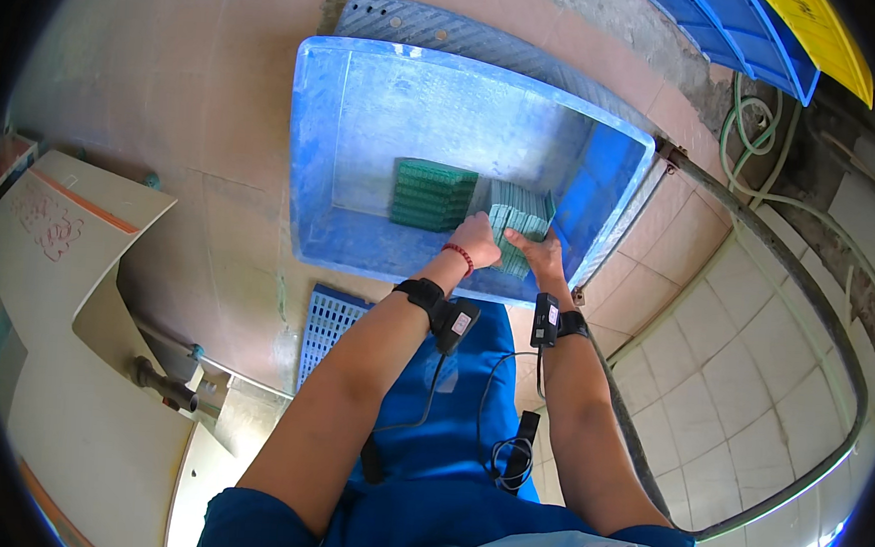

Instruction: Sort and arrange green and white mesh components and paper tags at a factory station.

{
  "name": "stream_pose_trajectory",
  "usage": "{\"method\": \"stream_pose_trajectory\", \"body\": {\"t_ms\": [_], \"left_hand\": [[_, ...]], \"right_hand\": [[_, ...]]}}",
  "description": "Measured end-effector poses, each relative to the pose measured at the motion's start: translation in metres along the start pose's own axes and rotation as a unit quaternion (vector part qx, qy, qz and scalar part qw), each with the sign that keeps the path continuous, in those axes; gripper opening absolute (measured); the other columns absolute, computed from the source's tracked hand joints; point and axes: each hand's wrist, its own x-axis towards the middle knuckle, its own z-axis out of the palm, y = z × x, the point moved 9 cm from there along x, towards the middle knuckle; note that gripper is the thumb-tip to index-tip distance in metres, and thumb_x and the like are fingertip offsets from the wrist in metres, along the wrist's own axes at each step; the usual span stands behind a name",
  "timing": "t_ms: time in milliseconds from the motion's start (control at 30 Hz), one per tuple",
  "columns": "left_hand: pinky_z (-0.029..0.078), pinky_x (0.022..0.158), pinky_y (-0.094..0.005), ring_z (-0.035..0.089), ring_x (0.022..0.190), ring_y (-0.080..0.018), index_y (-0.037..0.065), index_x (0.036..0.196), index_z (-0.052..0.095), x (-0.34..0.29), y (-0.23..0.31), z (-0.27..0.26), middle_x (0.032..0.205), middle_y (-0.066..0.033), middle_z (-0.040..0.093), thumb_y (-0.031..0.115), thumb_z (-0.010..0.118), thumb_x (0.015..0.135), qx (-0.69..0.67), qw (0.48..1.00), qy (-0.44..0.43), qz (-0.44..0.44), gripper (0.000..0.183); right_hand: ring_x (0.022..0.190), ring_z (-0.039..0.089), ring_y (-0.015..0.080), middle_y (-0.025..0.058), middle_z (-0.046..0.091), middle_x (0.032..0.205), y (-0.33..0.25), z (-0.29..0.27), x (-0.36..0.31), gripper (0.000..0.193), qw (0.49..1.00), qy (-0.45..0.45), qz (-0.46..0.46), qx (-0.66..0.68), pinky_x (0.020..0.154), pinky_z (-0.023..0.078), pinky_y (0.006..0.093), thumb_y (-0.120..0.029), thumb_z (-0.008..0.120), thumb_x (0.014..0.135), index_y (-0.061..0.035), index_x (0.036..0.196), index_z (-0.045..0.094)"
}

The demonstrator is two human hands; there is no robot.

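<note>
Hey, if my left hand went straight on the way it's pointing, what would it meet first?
Probably the pale green stack of thin, flat pieces inside the blue plastic tub; your left hand may already touch it, as depth is unclear.

Tub (603, 188): scuffed plastic, faintly glossy | stack (520, 208): ridged edges | sleeve (260, 528): cloth — matt | tiles (708, 390): smooth
</note>
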Motion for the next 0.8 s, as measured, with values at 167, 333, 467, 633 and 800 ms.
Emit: {"method": "stream_pose_trajectory", "body": {"t_ms": [167, 333, 467, 633, 800], "left_hand": [[0.047, 0.085, -0.0366, 0.058, 0.102, -0.0355, -0.012, 0.102, 0.053, -0.005, 0.010, -0.010, 0.105, -0.0263, 0.059, 0.011, 0.073, 0.059, -0.053, 0.988, -0.142, -0.015, 0.053], [0.037, 0.058, -0.0267, 0.047, 0.069, -0.0148, -0.011, 0.109, 0.053, 0.000, -0.021, 0.001, 0.079, -0.0037, 0.053, -0.007, 0.051, 0.062, -0.251, 0.947, -0.197, -0.044, 0.047], [0.040, 0.060, -0.0256, 0.053, 0.074, -0.0167, -0.010, 0.121, 0.049, 0.003, -0.035, 0.011, 0.087, -0.0075, 0.059, -0.010, 0.047, 0.064, -0.354, 0.906, -0.210, -0.095, 0.057], [0.041, 0.094, -0.0428, 0.050, 0.107, -0.0401, -0.008, 0.109, 0.053, 0.009, -0.057, -0.099, 0.111, -0.0257, 0.055, 0.011, 0.066, 0.064, -0.068, 0.953, 0.242, -0.170, 0.050], [0.038, 0.098, -0.0434, 0.046, 0.114, -0.0401, -0.007, 0.117, 0.044, 0.005, -0.120, -0.132, 0.116, -0.0264, 0.052, 0.011, 0.064, 0.068, -0.076, 0.914, 0.261, -0.300, 0.056]], "right_hand": [[0.104, 0.055, 0.0330, 0.0243, 0.055, 0.112, -0.020, -0.015, -0.024, 0.107, 0.975, 0.150, -0.083, -0.141, 0.087, 0.045, 0.0399, -0.045, 0.087, 0.050, 0.0081, 0.128, 0.036], [0.117, 0.041, 0.0433, 0.0303, 0.034, 0.132, -0.049, 0.021, -0.056, 0.132, 0.918, 0.217, -0.044, -0.329, 0.097, 0.036, 0.0463, -0.049, 0.085, 0.048, 0.0036, 0.140, 0.006], [0.124, 0.034, 0.0405, 0.0263, 0.027, 0.138, -0.055, 0.031, -0.058, 0.132, 0.894, 0.249, 0.028, -0.372, 0.100, 0.032, 0.0467, -0.044, 0.084, 0.050, 0.0002, 0.141, 0.000], [0.125, 0.032, 0.0397, 0.0238, 0.026, 0.139, -0.048, 0.028, -0.055, 0.129, 0.885, 0.267, 0.057, -0.378, 0.101, 0.030, 0.0487, -0.038, 0.083, 0.052, -0.0028, 0.142, -0.003], [0.124, 0.032, 0.0404, 0.0235, 0.025, 0.138, -0.046, 0.030, -0.053, 0.129, 0.889, 0.263, 0.065, -0.370, 0.100, 0.032, 0.0504, -0.035, 0.083, 0.053, -0.0041, 0.142, -0.004]]}}
